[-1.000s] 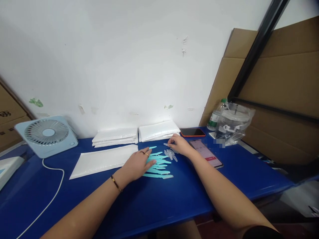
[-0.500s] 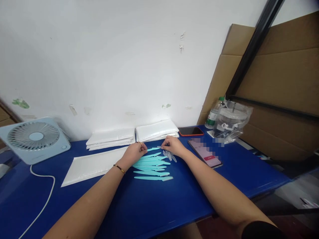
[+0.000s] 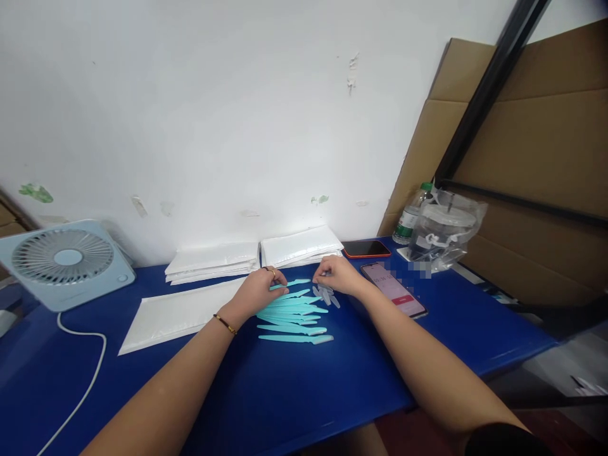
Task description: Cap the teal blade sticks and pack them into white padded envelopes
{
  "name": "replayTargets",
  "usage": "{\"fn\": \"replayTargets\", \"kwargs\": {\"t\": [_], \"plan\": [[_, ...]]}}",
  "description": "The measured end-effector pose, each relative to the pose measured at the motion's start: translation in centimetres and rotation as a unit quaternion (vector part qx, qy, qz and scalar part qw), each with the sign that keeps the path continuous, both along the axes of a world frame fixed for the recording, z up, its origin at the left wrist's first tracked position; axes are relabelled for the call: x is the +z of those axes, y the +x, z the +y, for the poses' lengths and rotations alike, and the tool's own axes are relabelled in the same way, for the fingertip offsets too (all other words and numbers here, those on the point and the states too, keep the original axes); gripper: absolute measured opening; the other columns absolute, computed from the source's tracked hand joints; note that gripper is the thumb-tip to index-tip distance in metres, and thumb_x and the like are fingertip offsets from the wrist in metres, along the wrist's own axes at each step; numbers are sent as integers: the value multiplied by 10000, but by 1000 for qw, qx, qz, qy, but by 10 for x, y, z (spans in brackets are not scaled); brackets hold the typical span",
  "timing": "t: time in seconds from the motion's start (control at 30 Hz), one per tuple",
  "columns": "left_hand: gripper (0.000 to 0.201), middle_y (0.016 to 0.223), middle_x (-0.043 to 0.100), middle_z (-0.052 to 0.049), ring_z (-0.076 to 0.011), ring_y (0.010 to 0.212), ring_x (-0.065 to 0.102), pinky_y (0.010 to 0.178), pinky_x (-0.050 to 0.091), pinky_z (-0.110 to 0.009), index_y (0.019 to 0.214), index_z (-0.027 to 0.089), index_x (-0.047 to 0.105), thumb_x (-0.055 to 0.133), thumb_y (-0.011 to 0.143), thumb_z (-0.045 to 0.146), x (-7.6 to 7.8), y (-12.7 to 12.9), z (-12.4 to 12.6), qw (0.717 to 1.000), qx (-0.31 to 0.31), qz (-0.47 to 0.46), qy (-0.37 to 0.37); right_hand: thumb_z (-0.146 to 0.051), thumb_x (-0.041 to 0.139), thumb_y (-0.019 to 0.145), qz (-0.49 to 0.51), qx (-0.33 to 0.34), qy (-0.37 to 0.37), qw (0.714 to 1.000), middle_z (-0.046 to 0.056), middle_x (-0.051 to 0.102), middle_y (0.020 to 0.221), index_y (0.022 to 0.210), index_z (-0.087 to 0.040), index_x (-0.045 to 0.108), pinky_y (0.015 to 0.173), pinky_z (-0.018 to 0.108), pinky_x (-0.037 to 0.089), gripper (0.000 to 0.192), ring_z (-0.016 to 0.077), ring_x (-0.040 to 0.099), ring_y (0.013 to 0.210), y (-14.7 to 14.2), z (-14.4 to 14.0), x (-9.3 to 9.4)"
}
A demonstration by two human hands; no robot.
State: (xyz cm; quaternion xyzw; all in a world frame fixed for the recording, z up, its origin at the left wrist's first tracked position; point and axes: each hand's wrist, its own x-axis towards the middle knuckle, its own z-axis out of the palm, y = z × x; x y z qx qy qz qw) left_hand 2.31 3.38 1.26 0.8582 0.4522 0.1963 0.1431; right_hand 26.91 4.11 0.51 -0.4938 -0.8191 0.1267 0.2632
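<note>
Teal razors [image 3: 292,316] lie fanned on the blue table [image 3: 285,392] at frame centre, clear caps [image 3: 326,294] just right of them. The left hand [image 3: 256,292] pinches one razor [image 3: 291,284] at the fan's top; the right hand [image 3: 336,275], fingers curled narrow, touches the caps, though whether it holds one is unclear. A phone [image 3: 394,290] lies near, to the right.

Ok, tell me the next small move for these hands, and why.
Probably slide a clear plastic cap onto the teal razor stick: the left hand pinches that stick's end, the right hand hovers at the caps, and more sticks lie beside them on the blue table.
</note>
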Motion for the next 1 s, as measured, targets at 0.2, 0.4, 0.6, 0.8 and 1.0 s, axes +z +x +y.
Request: {"fn": "replayTargets", "kwargs": {"t": [0.2,0.4,0.6,0.8,1.0], "plan": [[155,758,661,2,-155,692,591,602,413,-247,785,229,680,600,722,345,3,-4,2,995,-41,44,-73,-349,690,649,-53,-8,-57,997,7,659,729,636,-228,705,624,234,370,123,137,570,652,0,-14,4],[198,753,678,-20,-166,697,590,631,385,-257,737,220,674,488,789,263,4,1,-1,992,-60,112,16,-252,655,669,-46,-14,-61,997,33,669,791,703,-209,691,609,214,380,65,146,587,687,-1,-8,-5],[245,734,656,-35,-151,667,580,618,371,-233,749,194,635,418,851,244,2,1,-2,986,-61,142,56,-250,641,710,-21,-5,-69,997,-6,650,664,745,-206,680,545,185,354,68,114,573,609,1,-5,-9],[244,739,648,-27,-144,667,578,615,368,-229,721,187,615,414,856,217,-4,0,1,987,-64,132,66,-239,656,718,-12,21,-35,999,-8,656,685,754,-220,703,589,198,370,62,112,577,622,-10,-5,-9],[230,822,661,-31,-160,758,594,674,400,-244,784,196,646,426,852,209,-8,4,2,990,-27,114,75,-219,655,737,-15,38,22,999,6,675,756,743,-228,714,729,249,387,59,156,576,787,-25,-1,-12]]}}
